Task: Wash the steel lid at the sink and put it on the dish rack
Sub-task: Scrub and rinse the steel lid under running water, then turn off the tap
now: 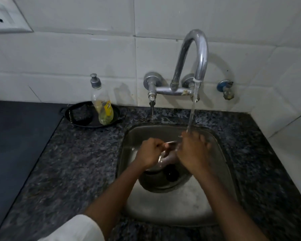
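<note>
**Steel lid held under running tap, over sink basin**

The person stands at a steel sink (221,173) set into a dark speckled granite counter (80,164). Both forearms reach in from the lower edge; a white sleeve (76,230) covers the left upper arm.

The steel lid (165,158) is held above the basin, between the two hands — only a thin bright rim and a patch of reflective surface show, the rest hidden behind the hands. The left hand (149,153) is curled closed on the lid's left edge. The right hand (192,150) lies over the lid's right side, fingers bent downward around it; how firmly it grips cannot be told.

Water (191,117) runs from the curved wall-mounted tap (196,54) and lands at the right hand's fingers. Below the hands, a round steel vessel (160,183) rests in the basin.

On the counter, left of the tap, a soap bottle (102,101) with a pump top stands in a black tray (87,117).
</note>
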